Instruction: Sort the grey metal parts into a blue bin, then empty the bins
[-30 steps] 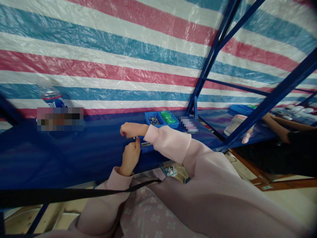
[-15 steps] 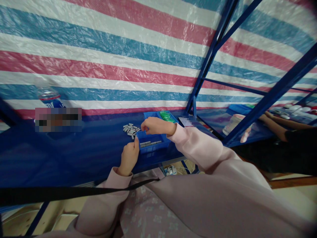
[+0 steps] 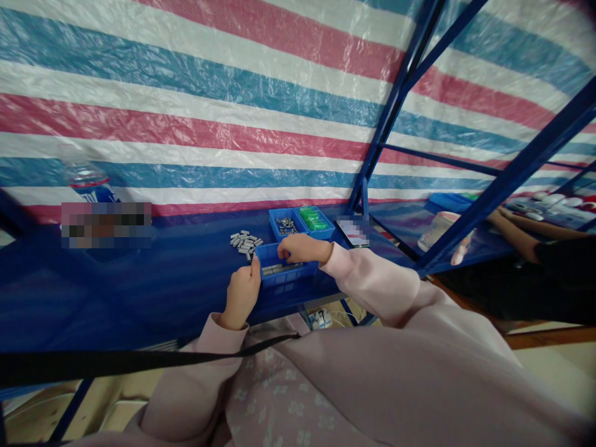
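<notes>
Striped plastic sheeting (image 3: 233, 133) as backdrop, in red, white and blue. Below, blue bench top (image 3: 181, 285), crossed at right by blue metal frame (image 3: 391, 112). Beyond frame: co-worker's forearms (image 3: 516, 236), well apart from bins, plus cloudy tub (image 3: 435, 233). Far left: clear bottle (image 3: 90, 180), upright, lower part masked by pixelation.

Front blue bin (image 3: 285, 279) near bench edge, lengthwise across the body; grey metal pieces (image 3: 274, 269) laid along its floor. Just behind: bin of small metal parts (image 3: 274, 227) and, beside it, bin of green items (image 3: 322, 235). Phone-like slab (image 3: 354, 231) at right of these, partly masked.

Left hand (image 3: 242, 295) at left end of front blue bin, thumb up by the corner, fingers curled; firmness of grip and anything pinched: cannot tell. Right hand (image 3: 305, 247) over front blue bin, fingers bent down inside; contents of grip hidden.

Handling, as judged: steady the corner with left; enter from above, fingertips only; keep metal pieces lined up. Lift pink cuff (image 3: 329, 256) over right rim and rear bins, to avoid snagging. Watch loose grey cylinders (image 3: 246, 242), heaped just beyond left corner: easily rolled by a knuckle or a bin nudge.
</notes>
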Available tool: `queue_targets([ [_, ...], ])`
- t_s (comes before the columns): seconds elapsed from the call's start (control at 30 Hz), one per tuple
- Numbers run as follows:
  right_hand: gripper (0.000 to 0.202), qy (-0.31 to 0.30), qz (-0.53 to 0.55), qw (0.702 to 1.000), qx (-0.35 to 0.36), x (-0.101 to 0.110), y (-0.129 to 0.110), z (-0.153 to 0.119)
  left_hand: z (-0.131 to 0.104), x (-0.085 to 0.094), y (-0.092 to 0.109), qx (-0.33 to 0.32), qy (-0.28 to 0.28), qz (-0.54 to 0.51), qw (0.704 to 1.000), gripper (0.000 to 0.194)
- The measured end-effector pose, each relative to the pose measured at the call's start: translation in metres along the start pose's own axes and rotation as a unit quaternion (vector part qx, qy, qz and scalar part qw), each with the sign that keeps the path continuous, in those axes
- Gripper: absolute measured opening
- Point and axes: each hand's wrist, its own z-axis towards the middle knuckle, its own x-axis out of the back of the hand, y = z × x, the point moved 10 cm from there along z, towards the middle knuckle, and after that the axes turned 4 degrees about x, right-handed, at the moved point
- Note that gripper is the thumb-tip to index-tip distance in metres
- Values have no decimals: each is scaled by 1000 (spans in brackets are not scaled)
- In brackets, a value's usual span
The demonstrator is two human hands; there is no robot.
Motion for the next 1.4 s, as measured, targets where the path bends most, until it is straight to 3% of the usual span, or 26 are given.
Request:
queue_targets([
  [0.37, 22, -33, 64, 997, -4, -8, 13, -2, 0, 0, -1, 4, -1, -6, 1000, 61],
  [0.6, 36, -52, 90, 994, 23, -12, 2, -3, 0, -1, -2, 8, -6, -9, 1000, 61],
  [0.9, 39, -60, 67, 995, 49, -16, -7, 2, 0, -1, -1, 3, -4, -17, 1000, 59],
  [1.07, 33, -43, 26, 998, 27, 8, -6, 5, 0, -2, -2, -2, -3, -22, 1000, 60],
  [1.27, 20, 56, 37, 997, 44, 62, -40, 37, 0, -2, -2, -1, -9, -20, 1000, 57],
  [1.4, 23, 26, -3, 1000, 6, 51, -53, 74, 0, -1, -1, -4, 0, -8, 1000, 58],
])
